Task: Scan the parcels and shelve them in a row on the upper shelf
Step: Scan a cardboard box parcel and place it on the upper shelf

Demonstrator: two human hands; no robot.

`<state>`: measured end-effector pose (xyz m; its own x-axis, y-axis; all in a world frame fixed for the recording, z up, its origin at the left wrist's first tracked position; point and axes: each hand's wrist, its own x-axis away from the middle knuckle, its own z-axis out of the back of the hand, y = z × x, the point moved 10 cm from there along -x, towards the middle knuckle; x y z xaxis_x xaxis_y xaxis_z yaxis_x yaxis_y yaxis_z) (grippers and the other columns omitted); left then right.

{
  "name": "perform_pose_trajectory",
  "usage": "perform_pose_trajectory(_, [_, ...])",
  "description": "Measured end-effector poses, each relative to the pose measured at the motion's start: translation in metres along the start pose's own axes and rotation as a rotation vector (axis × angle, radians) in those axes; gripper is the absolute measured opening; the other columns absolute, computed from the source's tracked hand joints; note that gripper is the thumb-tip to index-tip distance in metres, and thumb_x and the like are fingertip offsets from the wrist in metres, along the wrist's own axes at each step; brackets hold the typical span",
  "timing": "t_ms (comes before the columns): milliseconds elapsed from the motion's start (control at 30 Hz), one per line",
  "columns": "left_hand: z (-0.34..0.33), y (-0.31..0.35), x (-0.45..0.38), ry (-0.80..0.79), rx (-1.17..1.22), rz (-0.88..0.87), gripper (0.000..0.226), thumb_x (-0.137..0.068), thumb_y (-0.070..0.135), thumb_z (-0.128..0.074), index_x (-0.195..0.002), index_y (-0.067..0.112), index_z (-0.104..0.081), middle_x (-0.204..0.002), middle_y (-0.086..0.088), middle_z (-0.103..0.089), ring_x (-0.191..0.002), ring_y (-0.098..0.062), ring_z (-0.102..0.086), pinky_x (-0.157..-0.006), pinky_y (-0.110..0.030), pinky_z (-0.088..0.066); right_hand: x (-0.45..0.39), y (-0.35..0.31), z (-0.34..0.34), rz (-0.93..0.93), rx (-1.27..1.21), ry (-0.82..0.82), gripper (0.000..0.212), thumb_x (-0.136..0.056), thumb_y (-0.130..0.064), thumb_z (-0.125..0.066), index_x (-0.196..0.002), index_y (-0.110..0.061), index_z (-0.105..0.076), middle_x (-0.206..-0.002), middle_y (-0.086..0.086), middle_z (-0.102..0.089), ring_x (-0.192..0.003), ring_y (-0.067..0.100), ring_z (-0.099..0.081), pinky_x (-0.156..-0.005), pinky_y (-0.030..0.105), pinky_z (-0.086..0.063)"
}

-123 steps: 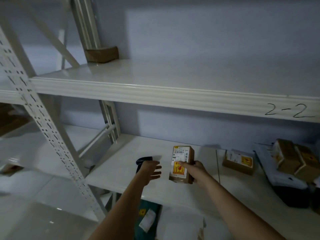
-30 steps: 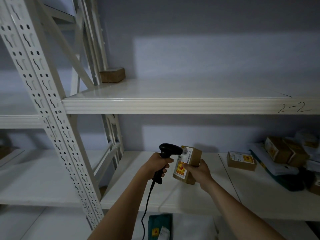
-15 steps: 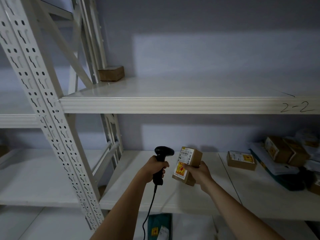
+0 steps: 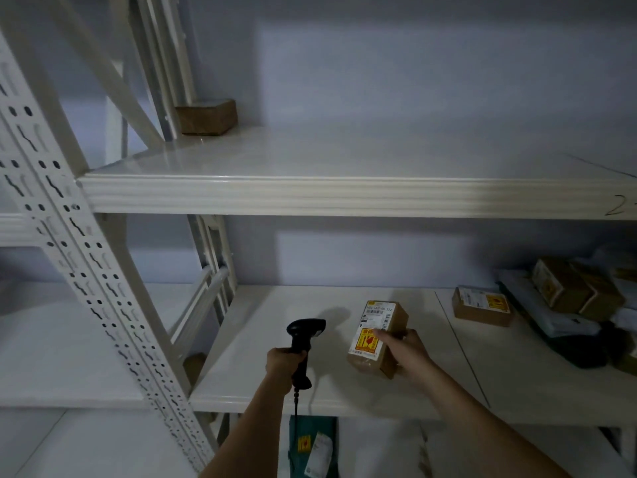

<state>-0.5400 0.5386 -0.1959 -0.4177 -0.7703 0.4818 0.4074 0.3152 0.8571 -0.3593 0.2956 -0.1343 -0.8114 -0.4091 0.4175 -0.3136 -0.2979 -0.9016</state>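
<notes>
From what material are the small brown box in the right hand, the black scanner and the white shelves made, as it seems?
Small brown box: apparently matte cardboard, by its dull brown faces and stuck-on paper labels. Black handheld scanner: likely moulded plastic, smooth and slightly glossy. White upper shelf: probably painted metal, judging by its glossy sheen and ribbed front edge.

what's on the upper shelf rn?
One brown parcel sits at the back left corner of the upper shelf. The far right end runs out of frame, so that part is unseen.
</notes>
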Motion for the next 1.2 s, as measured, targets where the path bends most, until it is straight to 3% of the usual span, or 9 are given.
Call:
perform_pose_trajectory(100, [0.001, -0.013, -0.011, 0.020, -0.074, 0.034, 0.027, -0.083, 0.013, -0.076, -0.103, -0.004, -0.071, -0.085, -0.015, -0.066, -0.083, -0.031, -0.064, -0.080, -0.037, -0.056, -0.004, 0.014, -0.009, -0.051, -0.024, -0.013, 0.035, -0.085, -0.024, -0.079, -0.114, -0.020, -0.060, -0.106, 0.003, -0.073, -0.099, 0.026, -0.070, -0.093, 0.052, -0.057])
perform_pose_trajectory(233, [0.001, -0.026, -0.021, 0.019, -0.057, 0.073, 0.030, -0.084, 0.012, -0.075, -0.109, -0.003, -0.070, -0.087, -0.015, -0.066, -0.083, -0.031, -0.064, -0.078, -0.035, -0.055, -0.014, 0.032, -0.022, -0.115, -0.050, -0.029, 0.061, -0.080, -0.029, -0.083, -0.131, -0.018, -0.051, -0.119, 0.007, -0.070, -0.103, 0.028, -0.070, -0.092, 0.052, -0.057])
perform_pose_trajectory(467, [0.005, -0.040, -0.040, 0.012, -0.123, 0.103, 0.027, -0.079, 0.015, -0.079, -0.103, 0.003, -0.073, -0.097, -0.017, -0.071, -0.093, -0.034, -0.067, -0.087, -0.041, -0.057, -0.015, 0.033, -0.046, -0.141, -0.061, -0.071, 0.057, -0.089, -0.027, -0.074, -0.140, -0.019, -0.048, -0.121, 0.007, -0.069, -0.097, 0.023, -0.068, -0.076, 0.038, -0.056])
perform_pose_trajectory(633, [0.020, -0.046, -0.045, 0.026, -0.115, 0.118, 0.028, -0.081, 0.015, -0.077, -0.107, 0.007, -0.069, -0.104, -0.019, -0.069, -0.096, -0.035, -0.066, -0.084, -0.037, -0.056, -0.011, 0.031, -0.058, -0.158, -0.102, -0.019, 0.074, -0.096, -0.033, -0.063, -0.155, -0.025, -0.019, -0.126, 0.009, -0.063, -0.093, 0.024, -0.065, -0.072, 0.035, -0.051])
perform_pose_trajectory(733, [0.022, -0.053, -0.052, -0.051, -0.149, 0.163, 0.021, -0.079, 0.008, -0.074, -0.098, 0.002, -0.071, -0.096, -0.021, -0.068, -0.092, -0.036, -0.066, -0.087, -0.042, -0.057, -0.005, 0.026, -0.068, -0.147, -0.165, 0.011, 0.077, -0.100, -0.028, -0.057, -0.158, -0.029, -0.007, -0.136, 0.014, -0.058, -0.086, 0.024, -0.066, -0.067, 0.034, -0.052])
perform_pose_trajectory(833, [0.029, -0.035, -0.036, -0.057, -0.218, 0.127, 0.013, -0.082, 0.010, -0.067, -0.093, 0.002, -0.068, -0.090, -0.019, -0.065, -0.084, -0.031, -0.062, -0.076, -0.036, -0.052, 0.000, 0.018, -0.075, -0.126, -0.199, 0.031, 0.064, -0.100, -0.022, -0.054, -0.154, -0.026, -0.021, -0.134, 0.015, -0.059, -0.087, 0.027, -0.068, -0.068, 0.036, -0.055])
perform_pose_trajectory(1000, [0.048, 0.050, 0.021, 0.089, -0.133, -0.268, 0.027, -0.098, 0.010, -0.049, -0.119, 0.009, -0.065, -0.118, -0.010, -0.066, -0.095, -0.019, -0.059, -0.081, -0.025, -0.045, 0.018, -0.002, -0.091, -0.039, -0.208, -0.006, 0.046, -0.098, -0.025, -0.056, -0.143, -0.024, -0.044, -0.119, 0.009, -0.070, -0.096, 0.029, -0.072, -0.078, 0.045, -0.060])
perform_pose_trajectory(1133, [0.019, 0.096, 0.072, -0.170, 0.053, -0.384, 0.037, -0.102, 0.027, -0.041, -0.135, 0.019, -0.057, -0.134, 0.003, -0.057, -0.121, -0.016, -0.054, -0.109, -0.033, -0.041, 0.047, -0.036, -0.103, 0.063, -0.240, -0.022, 0.029, -0.101, -0.024, -0.053, -0.129, -0.022, -0.059, -0.113, 0.010, -0.073, -0.096, 0.030, -0.071, -0.084, 0.047, -0.058])
perform_pose_trajectory(1200, [0.002, 0.109, 0.101, -0.324, 0.134, -0.347, 0.038, -0.103, 0.036, -0.039, -0.133, 0.023, -0.057, -0.130, 0.004, -0.060, -0.119, -0.020, -0.058, -0.102, -0.034, -0.047, 0.062, -0.050, -0.109, 0.085, -0.246, -0.042, 0.026, -0.103, -0.025, -0.048, -0.123, -0.021, -0.064, -0.110, 0.010, -0.074, -0.100, 0.031, -0.070, -0.089, 0.048, -0.056])
